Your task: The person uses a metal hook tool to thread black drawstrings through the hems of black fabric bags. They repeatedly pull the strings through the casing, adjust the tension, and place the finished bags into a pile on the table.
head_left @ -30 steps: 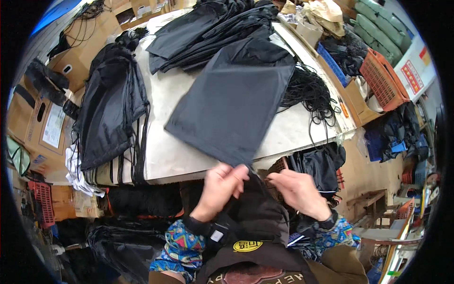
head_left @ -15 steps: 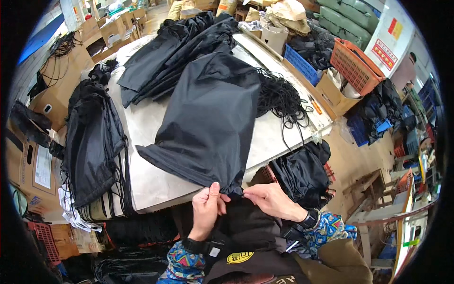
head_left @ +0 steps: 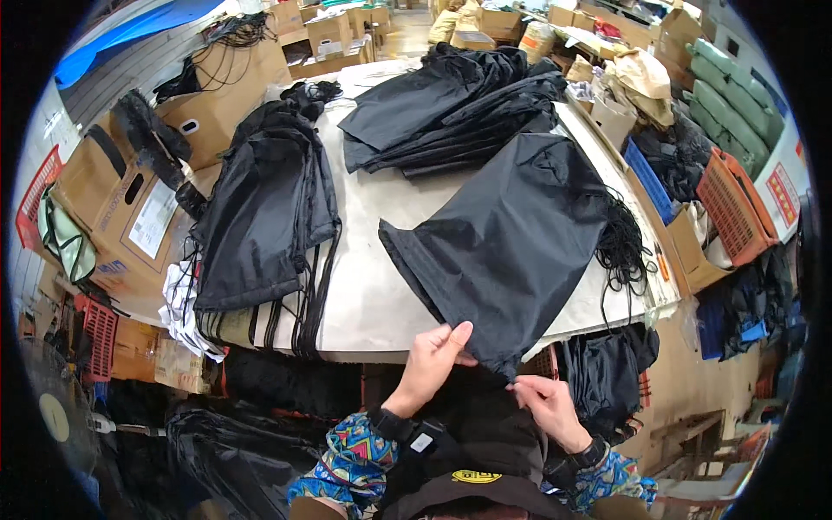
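Head-worn fisheye, looking down, near table (head_left: pixel 364 295)

Black fabric bag (head_left: pixel 511 251): thin, matte, slightly wrinkled, roughly rectangular. You have it spread flat and set at a slant across the table's near right part, its lower corner hanging over the near edge, where your fingers pinch it. Far end lies beside the black cord tangle.

A pale table (head_left: pixel 373 286) carries one flat black bag (head_left: pixel 511 243), two bag piles (head_left: pixel 269 217) (head_left: pixel 459 104) and black cords (head_left: pixel 620 247).
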`<state>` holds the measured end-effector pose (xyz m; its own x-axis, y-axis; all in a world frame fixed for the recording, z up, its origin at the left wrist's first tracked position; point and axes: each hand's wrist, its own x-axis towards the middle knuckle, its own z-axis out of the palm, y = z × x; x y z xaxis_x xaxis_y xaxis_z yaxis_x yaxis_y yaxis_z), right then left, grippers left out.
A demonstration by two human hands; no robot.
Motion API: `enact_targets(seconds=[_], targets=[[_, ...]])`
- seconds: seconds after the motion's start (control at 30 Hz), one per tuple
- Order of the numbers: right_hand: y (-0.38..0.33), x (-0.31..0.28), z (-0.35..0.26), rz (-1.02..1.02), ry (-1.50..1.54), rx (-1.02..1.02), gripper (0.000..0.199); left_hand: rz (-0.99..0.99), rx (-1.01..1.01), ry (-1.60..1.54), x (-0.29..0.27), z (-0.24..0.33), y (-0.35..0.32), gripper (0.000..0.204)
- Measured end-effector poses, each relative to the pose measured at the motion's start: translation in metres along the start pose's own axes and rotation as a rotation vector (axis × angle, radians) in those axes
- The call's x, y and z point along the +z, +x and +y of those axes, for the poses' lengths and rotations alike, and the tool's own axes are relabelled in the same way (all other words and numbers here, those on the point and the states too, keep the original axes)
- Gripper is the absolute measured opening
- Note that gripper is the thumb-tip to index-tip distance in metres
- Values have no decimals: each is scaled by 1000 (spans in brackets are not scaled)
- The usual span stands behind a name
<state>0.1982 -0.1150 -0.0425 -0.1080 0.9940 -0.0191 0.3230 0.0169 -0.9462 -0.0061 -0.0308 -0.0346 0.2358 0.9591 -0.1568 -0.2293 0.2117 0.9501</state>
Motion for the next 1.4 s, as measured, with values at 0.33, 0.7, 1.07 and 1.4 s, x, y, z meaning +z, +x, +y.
enact_targets(seconds=[0.33,0.7,1.07,1.4], targets=[[-13,-34,-12,128,-606,-375,17,150,179,-248,-50,28,34,34],[-36,-1,11,273,-595,-424,13,291,381,305,-37,16,22,41],[-33,-19,9,277,-708,-446,30,303,215,-360,-47,17,35,22],[-38,-50,1,181,-449,-227,18,18,445,186,-58,26,21,40]])
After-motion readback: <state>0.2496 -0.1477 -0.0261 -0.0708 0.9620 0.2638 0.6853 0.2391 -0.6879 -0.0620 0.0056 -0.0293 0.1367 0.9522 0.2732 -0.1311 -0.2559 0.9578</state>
